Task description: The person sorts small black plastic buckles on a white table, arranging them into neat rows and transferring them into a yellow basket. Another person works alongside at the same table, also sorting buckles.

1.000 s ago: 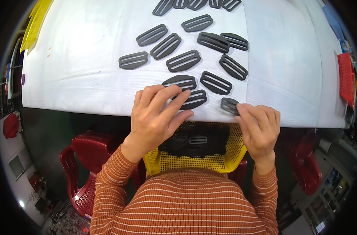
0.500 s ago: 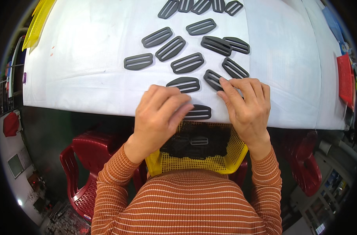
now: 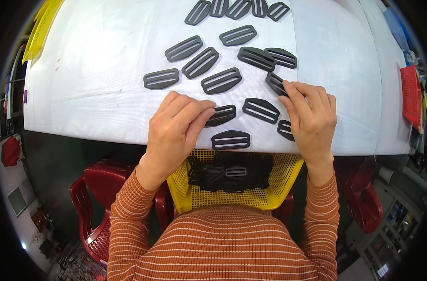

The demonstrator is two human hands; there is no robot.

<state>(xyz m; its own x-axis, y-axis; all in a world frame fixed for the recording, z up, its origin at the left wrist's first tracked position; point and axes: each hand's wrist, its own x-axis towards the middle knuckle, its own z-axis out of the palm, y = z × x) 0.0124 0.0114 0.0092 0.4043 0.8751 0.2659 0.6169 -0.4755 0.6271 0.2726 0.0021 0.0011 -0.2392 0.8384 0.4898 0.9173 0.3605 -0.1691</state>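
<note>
A broad surface covered in white sheeting (image 3: pixel 101 103) fills the upper view, its edges bowed by the lens. At the left stands a maroon plastic chair (image 3: pixel 105 182). A yellow perforated plastic basket (image 3: pixel 284 175) sits just beyond the person's striped orange-brown top (image 3: pixel 227 243), below the surface's near edge; inside is a dark heap (image 3: pixel 236 172), mostly too dim to sort piece from piece.

The left hand (image 3: pixel 171 126) and the right hand (image 3: pixel 314 107) both work over the near part of the surface. The left grip has thumb and forefinger brought together, apparently pinching the left end of a dark grey slotted buckle (image 3: pixel 222 115). The right grip pinches the lower end of another dark grey two-slot buckle (image 3: pixel 275 83), which slants away toward the upper left.

Between the hands lies a loose slotted buckle (image 3: pixel 260 110), touched by neither; another loose buckle (image 3: pixel 231 140) rests by the surface's near edge. More grey buckles (image 3: pixel 221 80) are scattered farther off.

The step in hand looks like handling single buckles, one per hand. The next move seems to call for a steady fingertip pinch, without nudging the loose neighbours.
</note>
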